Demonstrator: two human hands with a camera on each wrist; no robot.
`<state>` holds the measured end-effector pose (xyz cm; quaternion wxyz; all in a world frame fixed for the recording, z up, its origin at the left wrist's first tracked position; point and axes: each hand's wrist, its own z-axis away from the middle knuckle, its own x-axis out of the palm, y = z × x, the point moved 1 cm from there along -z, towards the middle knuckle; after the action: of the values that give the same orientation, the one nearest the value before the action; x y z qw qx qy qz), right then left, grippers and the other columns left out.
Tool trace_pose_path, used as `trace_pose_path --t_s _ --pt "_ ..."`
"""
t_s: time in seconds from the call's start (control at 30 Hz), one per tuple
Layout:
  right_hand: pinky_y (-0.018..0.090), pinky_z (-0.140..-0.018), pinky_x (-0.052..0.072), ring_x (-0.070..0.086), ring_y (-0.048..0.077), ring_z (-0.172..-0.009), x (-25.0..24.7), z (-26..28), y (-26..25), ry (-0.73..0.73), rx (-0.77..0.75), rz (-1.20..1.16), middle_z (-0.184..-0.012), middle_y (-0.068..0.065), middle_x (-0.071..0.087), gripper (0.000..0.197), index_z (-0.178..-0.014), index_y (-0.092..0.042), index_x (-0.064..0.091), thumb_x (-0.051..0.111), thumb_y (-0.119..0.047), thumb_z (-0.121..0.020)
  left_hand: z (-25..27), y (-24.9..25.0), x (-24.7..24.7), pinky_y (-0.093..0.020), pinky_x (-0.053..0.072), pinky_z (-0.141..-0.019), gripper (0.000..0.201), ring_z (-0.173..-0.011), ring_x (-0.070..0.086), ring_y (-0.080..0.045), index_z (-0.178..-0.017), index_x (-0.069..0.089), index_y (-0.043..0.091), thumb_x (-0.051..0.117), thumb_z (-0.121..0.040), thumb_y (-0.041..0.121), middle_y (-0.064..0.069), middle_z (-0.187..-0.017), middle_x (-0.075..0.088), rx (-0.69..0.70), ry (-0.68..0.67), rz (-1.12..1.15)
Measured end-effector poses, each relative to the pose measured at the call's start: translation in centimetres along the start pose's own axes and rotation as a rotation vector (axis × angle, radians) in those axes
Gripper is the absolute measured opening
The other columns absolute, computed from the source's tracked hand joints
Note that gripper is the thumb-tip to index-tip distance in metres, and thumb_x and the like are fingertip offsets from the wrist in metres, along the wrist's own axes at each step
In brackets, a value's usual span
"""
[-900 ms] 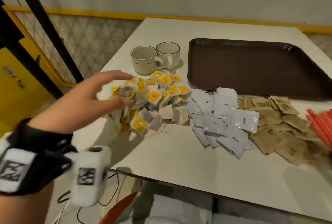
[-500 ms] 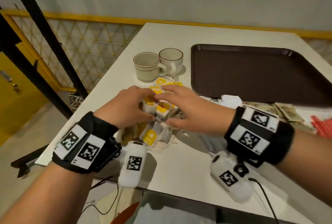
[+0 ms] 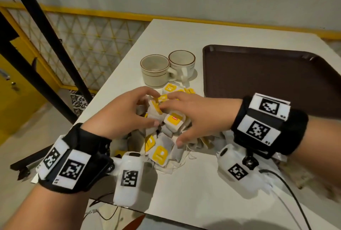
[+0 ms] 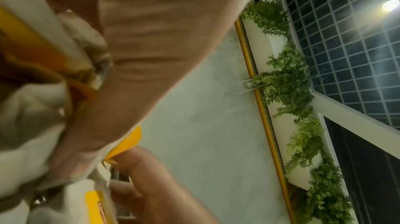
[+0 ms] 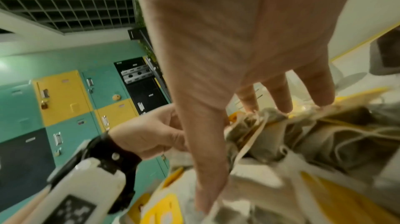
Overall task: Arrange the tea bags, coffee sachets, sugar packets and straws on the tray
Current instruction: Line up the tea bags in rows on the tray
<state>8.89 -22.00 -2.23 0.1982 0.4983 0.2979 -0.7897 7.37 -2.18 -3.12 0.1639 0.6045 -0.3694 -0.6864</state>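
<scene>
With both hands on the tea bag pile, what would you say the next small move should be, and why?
Probably close both hands and lift the bunch toward the tray. The left hand and right hand cup the tea bags from either side, fingers curled round them, and the tray's visible part holds nothing.

I see the tea bags [image 3: 173, 120] as soft, thin paper, matt and crumpled, with glossy yellow tags and fine thread strings trailing near the heap. The counter [image 3: 184, 189] looks like a smooth pale laminate with a faint sheen. At the far right the tray [image 3: 258, 74] reads as dark brown plastic, slightly textured and dully reflective. The two cups [image 3: 155, 71] at the far left look glazed ceramic, glossy cream with thin brown bands. On my wrists the bands [image 3: 269, 124] are black matt cloth, and the camera housings [image 3: 129, 178] are smooth white plastic
</scene>
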Motion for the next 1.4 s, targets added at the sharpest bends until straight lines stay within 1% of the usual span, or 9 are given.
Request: trace_pose_path --t_s 0.1,0.23,0.37,0.47,0.57,0.73,0.93,1.17,1.4 --pt "0.044 -0.104 0.040 0.034 0.028 -0.134 0.7 -1.2 -0.2 -0.017 0.047 0.129 -0.154 0.001 0.016 0.085 -0.145 -0.031 0.024 0.071 -0.049 -0.077 -0.1 -0.1 0.1 -0.020 0.049 -0.072 0.037 -0.070 0.056 0.000 -0.102 0.062 0.034 0.081 -0.071 0.025 0.004 -0.091 0.063 -0.010 0.018 0.002" --pt "0.038 -0.086 0.047 0.050 0.029 -0.106 0.5 -2.0 -0.4 0.092 0.005 0.046 -0.128 0.007 0.036 0.054 -0.130 -0.022 0.046 0.069 -0.020 -0.080 -0.2 0.0 0.3 -0.046 0.052 -0.083 0.019 -0.083 0.065 -0.024 -0.088 0.066 0.025 0.078 -0.075 0.019 -0.004 -0.087 0.069 -0.003 0.018 0.095" --pt "0.036 -0.087 0.045 0.052 0.025 -0.102 -0.6 -2.0 0.1 0.204 -0.023 -0.041 -0.118 0.007 0.044 0.040 -0.123 -0.023 0.058 0.066 -0.014 -0.085 -0.3 0.5 0.4 -0.022 0.049 -0.072 0.010 -0.079 0.063 -0.022 -0.082 0.068 0.016 0.076 -0.077 0.012 -0.005 -0.080 0.070 0.030 0.120 0.141" --pt "0.028 -0.091 0.041 0.052 0.016 -0.104 -1.9 -1.1 0.7 0.315 -0.037 -0.122 -0.116 0.002 0.051 0.034 -0.120 -0.026 0.065 0.067 -0.020 -0.087 -0.2 1.1 -0.1 -0.029 0.051 -0.072 0.007 -0.076 0.063 -0.023 -0.079 0.068 0.015 0.074 -0.079 0.012 -0.009 -0.080 0.069 0.053 0.205 0.193" --pt "0.020 -0.089 0.045 0.056 0.005 -0.101 -3.3 0.6 1.4 0.478 0.005 -0.296 -0.112 -0.009 0.060 0.032 -0.110 -0.028 0.070 0.064 -0.010 -0.085 -0.2 2.1 -0.7 -0.014 0.047 -0.065 0.006 -0.068 0.060 -0.006 -0.080 0.067 0.010 0.073 -0.081 0.011 -0.007 -0.078 0.070 0.096 0.306 0.254" --pt "0.024 -0.074 0.057 0.067 0.015 -0.084 -3.6 2.3 1.9 0.591 0.043 -1.096 -0.101 0.003 0.069 0.030 -0.104 -0.014 0.070 0.057 0.006 -0.087 -1.3 4.6 -1.3 -0.020 0.047 -0.063 0.014 -0.068 0.059 -0.006 -0.077 0.064 0.018 0.070 -0.082 0.008 0.011 -0.068 0.065 0.127 0.395 0.428" --pt "0.023 -0.059 0.054 0.062 0.013 -0.070 -3.2 5.2 3.5 0.569 0.031 -1.834 -0.090 0.009 0.066 0.021 -0.111 -0.005 0.058 0.044 -0.003 -0.096 -3.9 9.2 3.1 -0.038 0.057 -0.069 0.014 -0.077 0.064 -0.017 -0.082 0.058 0.020 0.063 -0.089 0.009 -0.003 -0.085 0.063 0.028 0.238 0.853" --pt "0.024 -0.066 0.047 0.060 0.016 -0.078 -2.1 10.3 8.1 0.754 -0.043 -2.148 -0.094 0.008 0.067 0.056 -0.108 -0.006 0.064 0.047 -0.055 -0.089 -8.3 15.9 9.4 -0.025 0.055 -0.054 0.007 -0.062 0.067 -0.015 -0.089 0.055 0.012 0.059 -0.091 0.007 -0.010 -0.091 0.064 -0.018 0.106 1.184" --pt "0.025 -0.060 0.056 0.064 0.017 -0.070 1.4 12.5 11.2 0.900 0.095 -2.271 -0.090 0.011 0.067 0.025 -0.106 -0.005 0.060 0.049 -0.025 -0.097 -8.6 15.3 14.9 -0.022 0.057 -0.066 0.016 -0.083 0.071 -0.016 -0.106 0.060 0.003 0.059 -0.090 0.005 -0.011 -0.098 0.071 -0.097 0.031 1.381"
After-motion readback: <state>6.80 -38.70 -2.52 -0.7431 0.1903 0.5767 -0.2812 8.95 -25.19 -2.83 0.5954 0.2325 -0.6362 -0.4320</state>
